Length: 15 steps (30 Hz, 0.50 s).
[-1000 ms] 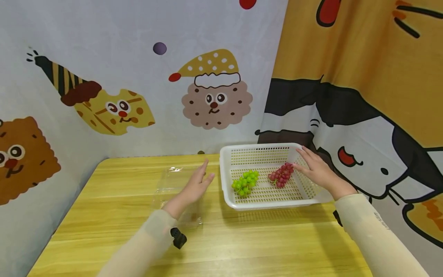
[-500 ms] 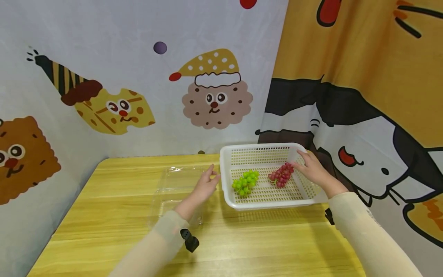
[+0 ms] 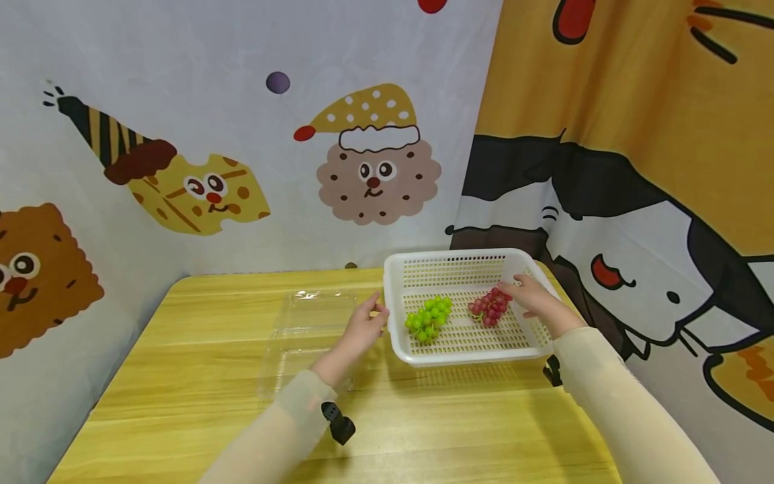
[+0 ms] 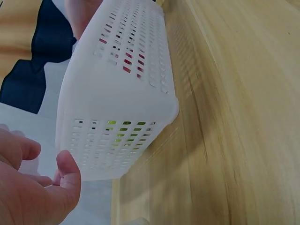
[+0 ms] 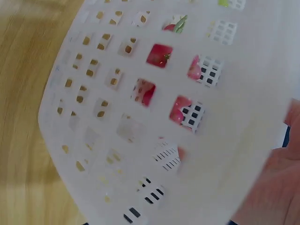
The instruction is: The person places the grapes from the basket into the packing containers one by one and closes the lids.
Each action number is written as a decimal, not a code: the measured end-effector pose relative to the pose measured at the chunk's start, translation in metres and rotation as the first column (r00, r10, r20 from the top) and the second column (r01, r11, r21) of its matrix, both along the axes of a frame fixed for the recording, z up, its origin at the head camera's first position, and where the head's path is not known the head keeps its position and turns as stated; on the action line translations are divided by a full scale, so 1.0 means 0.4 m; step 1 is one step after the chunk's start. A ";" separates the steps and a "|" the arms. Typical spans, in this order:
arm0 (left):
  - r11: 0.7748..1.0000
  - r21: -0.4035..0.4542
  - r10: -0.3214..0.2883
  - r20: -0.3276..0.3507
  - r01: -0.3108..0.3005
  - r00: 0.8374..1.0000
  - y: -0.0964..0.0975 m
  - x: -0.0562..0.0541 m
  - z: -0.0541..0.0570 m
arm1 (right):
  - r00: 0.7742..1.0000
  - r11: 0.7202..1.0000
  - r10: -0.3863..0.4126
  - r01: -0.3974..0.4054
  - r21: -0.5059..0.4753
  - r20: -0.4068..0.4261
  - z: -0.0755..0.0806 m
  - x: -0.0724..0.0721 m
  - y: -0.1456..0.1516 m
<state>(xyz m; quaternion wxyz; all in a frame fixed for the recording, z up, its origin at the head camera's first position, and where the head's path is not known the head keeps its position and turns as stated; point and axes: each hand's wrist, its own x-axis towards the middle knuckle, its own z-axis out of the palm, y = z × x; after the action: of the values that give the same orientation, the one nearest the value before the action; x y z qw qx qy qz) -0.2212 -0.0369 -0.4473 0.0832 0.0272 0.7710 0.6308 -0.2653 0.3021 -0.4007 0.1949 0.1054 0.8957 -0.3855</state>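
A white perforated plastic basket (image 3: pixel 465 359) stands on the table with a bunch of green grapes (image 3: pixel 428 320) on its left and a bunch of red grapes (image 3: pixel 490 307) on its right. My left hand (image 3: pixel 363 326) is beside the basket's left wall, fingers loosely bent and holding nothing; contact with the rim cannot be told. Over the right rim reaches my right hand (image 3: pixel 537 301), its fingertips close to the red grapes. In the right wrist view the basket wall (image 5: pixel 225 154) hides most of that hand, and red grapes show through the holes.
A clear plastic clamshell box (image 3: pixel 296 349) lies opened on the wooden table (image 3: pixel 199 376), partly behind my left forearm. A patterned curtain (image 3: pixel 363 60) hangs directly behind the table and along its right side.
My right hand has moved left and inward over the basket's right rim, nearer the red grapes. My left hand has shifted right toward the basket's left wall, its fingers bending. The grapes stay put.
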 end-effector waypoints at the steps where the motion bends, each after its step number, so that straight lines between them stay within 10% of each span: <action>1: 1.000 0.001 0.003 0.004 -0.003 1.000 0.001 0.000 -0.001 | 1.000 1.000 -0.012 0.013 -0.010 0.018 0.000 0.000 -0.002; 15: 1.000 0.022 -0.017 0.034 0.016 0.999 0.013 0.002 -0.019 | 0.959 0.925 -0.221 0.263 -0.275 0.176 0.011 -0.034 0.013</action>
<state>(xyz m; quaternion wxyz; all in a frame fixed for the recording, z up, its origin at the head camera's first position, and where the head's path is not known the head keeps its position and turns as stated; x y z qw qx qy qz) -0.2203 -0.0318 -0.4550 0.1012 0.0239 0.7625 0.6386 -0.2790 0.3073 -0.3965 0.2223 0.2121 0.7920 -0.5276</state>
